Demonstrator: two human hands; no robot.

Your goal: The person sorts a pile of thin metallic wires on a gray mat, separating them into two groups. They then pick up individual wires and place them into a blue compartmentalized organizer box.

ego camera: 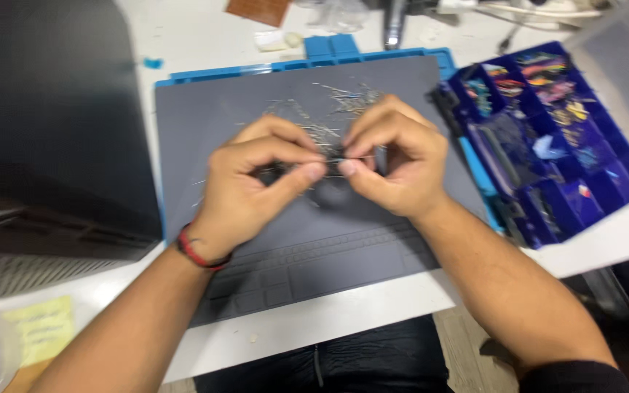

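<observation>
My left hand (256, 182) and my right hand (394, 160) meet above a grey work mat (373, 247), fingertips pinched together on a small thin wire-legged component (333, 161) between them. Motion blur hides its exact shape. A red band circles my left wrist. Behind my hands a loose pile of thin metal-legged components (329, 109) lies scattered on the mat.
A blue compartment box (547, 145) with several coloured small parts stands open at the right. A dark laptop-like slab (45, 124) fills the left. A yellow note (38, 327) lies at the lower left. Cables and a brown board (256, 9) sit at the back.
</observation>
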